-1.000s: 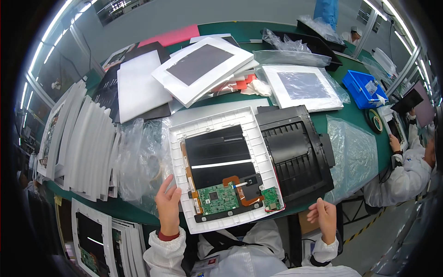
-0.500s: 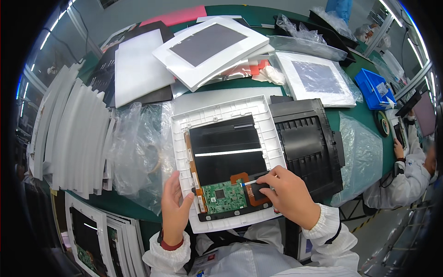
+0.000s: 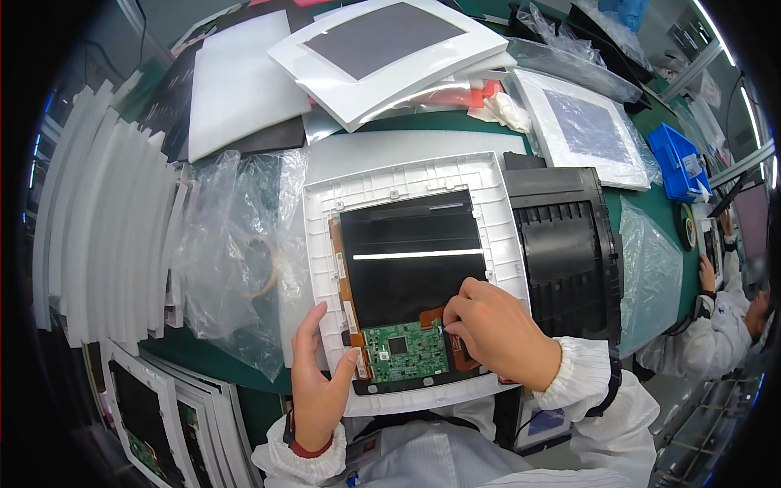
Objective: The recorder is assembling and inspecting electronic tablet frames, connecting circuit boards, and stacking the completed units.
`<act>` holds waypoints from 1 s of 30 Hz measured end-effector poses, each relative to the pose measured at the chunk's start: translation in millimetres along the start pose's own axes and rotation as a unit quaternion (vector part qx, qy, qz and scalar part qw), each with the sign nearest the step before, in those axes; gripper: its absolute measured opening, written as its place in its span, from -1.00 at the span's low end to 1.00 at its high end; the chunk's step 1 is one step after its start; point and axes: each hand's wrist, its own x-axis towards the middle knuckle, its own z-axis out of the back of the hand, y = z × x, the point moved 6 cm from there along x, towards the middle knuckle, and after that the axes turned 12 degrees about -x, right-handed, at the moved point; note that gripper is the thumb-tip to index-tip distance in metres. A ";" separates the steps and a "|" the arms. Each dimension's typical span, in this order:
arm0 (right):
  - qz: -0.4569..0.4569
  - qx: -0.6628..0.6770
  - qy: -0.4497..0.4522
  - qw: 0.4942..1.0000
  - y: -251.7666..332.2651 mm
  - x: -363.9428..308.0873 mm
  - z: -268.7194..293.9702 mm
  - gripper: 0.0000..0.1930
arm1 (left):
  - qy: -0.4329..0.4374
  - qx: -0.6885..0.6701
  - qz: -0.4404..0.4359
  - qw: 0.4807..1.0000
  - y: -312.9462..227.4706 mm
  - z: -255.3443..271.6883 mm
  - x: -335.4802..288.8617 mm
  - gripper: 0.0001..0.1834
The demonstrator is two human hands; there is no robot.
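A white plastic frame [image 3: 503, 213] lies face down before me, with a black display panel [image 3: 407, 285] set in it. Along the panel's lower edge sits a green circuit board [image 3: 416, 355], with orange flex cable [image 3: 460, 358] at its right and an orange strip down the panel's left side. My left hand [image 3: 320, 386] straddles the frame's lower left edge, its fingers stretched and its thumb apart over the rim. At the board's right edge, my right hand [image 3: 504, 337] has thumb and index finger pinched together over the flex cable; what is between the fingertips is hidden.
A black plastic housing [image 3: 567, 244] lies right of the frame. Clear plastic bags [image 3: 228, 244] and a stack of white foam sheets [image 3: 106, 228] stand left. Behind are white framed panels [image 3: 390, 89] and a blue bin [image 3: 679, 163]. Another person [image 3: 708, 329] works at far right.
My right hand has shifted from the black piece on the flex cable to the circuit board's right edge. The left hand still rests at the frame's left edge. The view has tilted slightly.
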 end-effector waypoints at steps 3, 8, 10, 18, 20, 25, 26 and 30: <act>-0.002 -0.006 0.003 1.000 1.5 3.1 1.0 -0.96 | -0.004 -0.021 0.009 1.000 -1.3 -0.9 0.8 -0.35; -0.006 -0.014 -0.003 1.000 4.9 7.0 1.0 -0.94 | -0.007 0.003 0.002 1.000 -0.6 -0.9 -0.4 -0.35; -0.010 -0.018 0.001 1.000 4.1 6.5 0.5 -0.94 | -0.005 -0.006 -0.006 1.000 -0.8 -2.8 -0.5 -0.35; -0.025 -0.008 0.021 0.999 -0.1 8.4 -3.4 -0.93 | -0.003 0.055 -0.012 0.998 -4.7 -8.1 -3.6 -0.33; -0.022 -0.002 0.020 1.000 -0.1 7.9 -2.5 -0.93 | -0.003 0.055 -0.012 0.998 -8.3 -10.4 -5.1 -0.33; -0.001 -0.017 -0.019 1.000 1.0 8.9 0.2 -0.94 | 0.006 0.076 -0.018 0.997 -10.1 -17.7 -2.6 -0.33; -0.001 -0.016 -0.019 1.000 1.3 9.0 -0.5 -0.94 | 0.007 0.077 -0.018 0.997 -10.2 -17.7 -2.8 -0.33; -0.004 -0.025 -0.016 1.000 3.1 8.2 -0.9 -0.91 | 0.007 0.092 -0.018 0.996 -11.5 -17.7 -3.6 -0.30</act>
